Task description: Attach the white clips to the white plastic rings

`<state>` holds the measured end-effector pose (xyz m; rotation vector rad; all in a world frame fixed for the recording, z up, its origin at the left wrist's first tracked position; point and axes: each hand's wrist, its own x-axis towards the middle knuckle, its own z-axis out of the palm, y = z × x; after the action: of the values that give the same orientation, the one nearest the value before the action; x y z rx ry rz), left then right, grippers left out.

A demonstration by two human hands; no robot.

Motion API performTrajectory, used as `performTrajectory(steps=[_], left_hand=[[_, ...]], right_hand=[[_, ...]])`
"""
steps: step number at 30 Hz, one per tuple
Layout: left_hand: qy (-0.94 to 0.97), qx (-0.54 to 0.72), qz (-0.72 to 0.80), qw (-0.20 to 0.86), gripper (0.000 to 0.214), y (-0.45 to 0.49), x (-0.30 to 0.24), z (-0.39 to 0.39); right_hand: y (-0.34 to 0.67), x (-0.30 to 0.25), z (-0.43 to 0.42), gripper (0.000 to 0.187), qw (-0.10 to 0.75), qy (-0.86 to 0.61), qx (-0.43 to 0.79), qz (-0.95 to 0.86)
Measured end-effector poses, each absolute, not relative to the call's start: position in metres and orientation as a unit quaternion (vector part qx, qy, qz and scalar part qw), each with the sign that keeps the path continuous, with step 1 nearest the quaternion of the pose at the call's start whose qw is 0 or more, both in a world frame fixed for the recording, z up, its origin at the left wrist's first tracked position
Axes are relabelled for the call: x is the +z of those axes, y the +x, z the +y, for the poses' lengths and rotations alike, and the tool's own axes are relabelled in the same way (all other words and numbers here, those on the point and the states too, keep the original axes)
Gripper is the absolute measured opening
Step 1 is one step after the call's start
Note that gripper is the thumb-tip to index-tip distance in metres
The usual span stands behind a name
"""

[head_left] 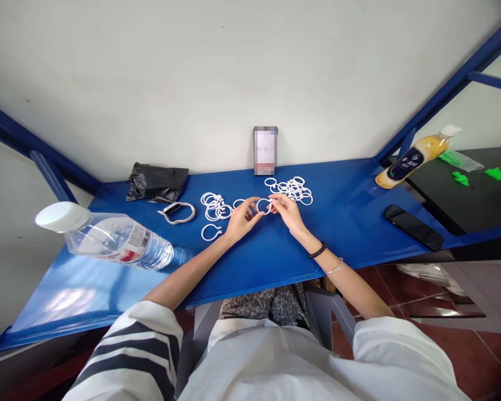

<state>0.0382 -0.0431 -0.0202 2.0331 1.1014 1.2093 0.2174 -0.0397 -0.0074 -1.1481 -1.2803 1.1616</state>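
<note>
Between my two hands, just above the blue table, is a white plastic ring (pixel 264 214) with a small clasp. My left hand (pixel 241 221) pinches its left side, and my right hand (pixel 290 216) grips it near the clasp on the right. Left of my left hand lies a pile of similar white rings (pixel 217 211), with one open ring (pixel 204 235) apart in front of it. Another ring (pixel 237 201) is partly hidden behind my left fingers. Beyond my right hand more white rings (pixel 293 189) lie in a loose heap.
A phone (pixel 265 150) leans against the wall. On the left are a large clear bottle (pixel 121 239), a black plastic bag (pixel 158 182) and a watch (pixel 177 220). To the right stand a yellow drink bottle (pixel 413 159) and a dark phone (pixel 415 225). The blue table (pixel 250 262) has a front edge near me.
</note>
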Motion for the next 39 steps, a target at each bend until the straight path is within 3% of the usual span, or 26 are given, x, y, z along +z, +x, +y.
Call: performTrajectory(steps=[16,27,39], left_hand=[[0.748,0.441,0.422,0.260,0.054,0.0368,-0.0271,-0.0396],[0.739,0.455,0.426,0.257,0.057,0.0364,-0.0299,-0.0380],[0.742,0.451,0.420,0.263,0.059,0.0371,-0.0270,-0.0388]], right_hand=[[0.2155,-0.0040,-0.0422,0.029,0.504,-0.454,0.568,-0.467],[0.2148,-0.0053,-0.0427,0.038,0.500,-0.433,0.567,-0.491],[0.2135,-0.0088,-0.0417,0.035,0.505,-0.425,0.546,-0.517]])
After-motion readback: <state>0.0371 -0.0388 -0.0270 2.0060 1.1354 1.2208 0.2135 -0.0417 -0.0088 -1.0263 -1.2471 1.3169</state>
